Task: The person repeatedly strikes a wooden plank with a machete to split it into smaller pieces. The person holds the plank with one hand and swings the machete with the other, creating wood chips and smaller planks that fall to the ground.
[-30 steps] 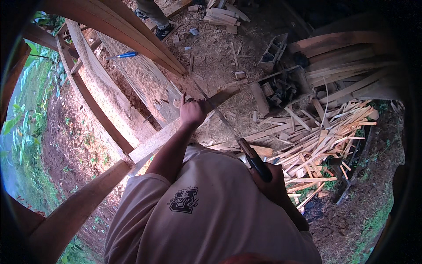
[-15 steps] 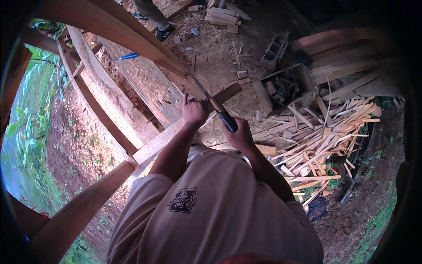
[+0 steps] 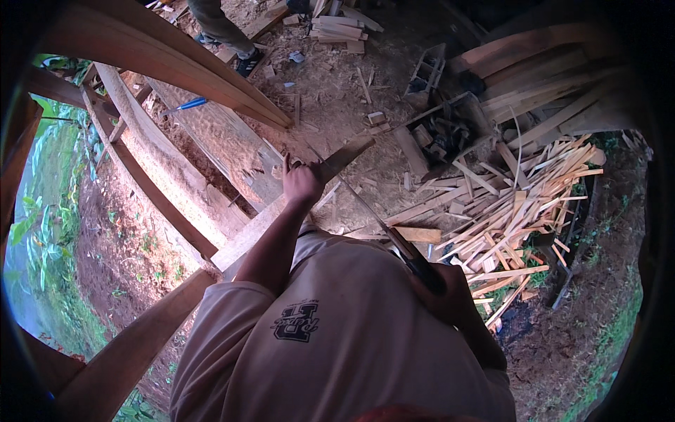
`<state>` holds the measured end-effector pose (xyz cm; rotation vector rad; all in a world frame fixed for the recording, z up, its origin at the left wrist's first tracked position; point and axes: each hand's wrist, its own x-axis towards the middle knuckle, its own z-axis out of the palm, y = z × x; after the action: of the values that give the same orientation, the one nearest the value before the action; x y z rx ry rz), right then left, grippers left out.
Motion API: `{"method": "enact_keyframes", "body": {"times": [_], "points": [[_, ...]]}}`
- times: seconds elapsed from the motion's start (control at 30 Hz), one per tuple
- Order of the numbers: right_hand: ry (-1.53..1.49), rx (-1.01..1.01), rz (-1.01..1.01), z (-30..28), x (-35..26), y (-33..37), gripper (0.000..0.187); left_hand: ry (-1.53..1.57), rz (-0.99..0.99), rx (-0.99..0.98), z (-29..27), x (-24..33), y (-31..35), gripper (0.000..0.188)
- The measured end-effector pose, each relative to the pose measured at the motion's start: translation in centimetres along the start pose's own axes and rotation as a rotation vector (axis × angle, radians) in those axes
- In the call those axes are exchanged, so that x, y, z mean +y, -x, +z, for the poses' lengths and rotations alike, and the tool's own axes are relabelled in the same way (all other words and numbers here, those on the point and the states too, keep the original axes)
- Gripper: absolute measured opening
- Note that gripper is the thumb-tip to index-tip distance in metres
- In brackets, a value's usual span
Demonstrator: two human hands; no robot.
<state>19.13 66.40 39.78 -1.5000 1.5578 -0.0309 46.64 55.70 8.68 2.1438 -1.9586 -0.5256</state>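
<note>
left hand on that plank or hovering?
Touching. The head view shows the left hand pressed down on the pale plank, fingers wrapped at its far end with no gap, beside the saw blade.

Heap of split wood offcuts (image 3: 506, 204) lies right of the grip on bare soil. Wooden crate (image 3: 443, 133) stands beyond it. Blue-handled tool (image 3: 184, 106) rests far left on a plank. Another person's shoe (image 3: 249, 62) shows above.
</note>
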Motion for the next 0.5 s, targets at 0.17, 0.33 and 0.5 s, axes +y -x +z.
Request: {"method": "enact_keyframes", "body": {"times": [0.17,0.33,0.5], "points": [[-0.056,0.080,-0.066,1.7,0.6,-1.8,0.029,-0.025,0.015,-0.065,-0.8,0.2,0.1,0.023],[-0.034,0.317,-0.292,9.4,4.5,-13.0,0.025,-0.008,0.070,-0.025,-0.5,-0.1,0.7,0.023],[-0.130,0.214,-0.321,11.4,3.3,-18.8,0.023,-0.038,0.064,-0.068,0.2,-0.4,0.3,0.028]]}}
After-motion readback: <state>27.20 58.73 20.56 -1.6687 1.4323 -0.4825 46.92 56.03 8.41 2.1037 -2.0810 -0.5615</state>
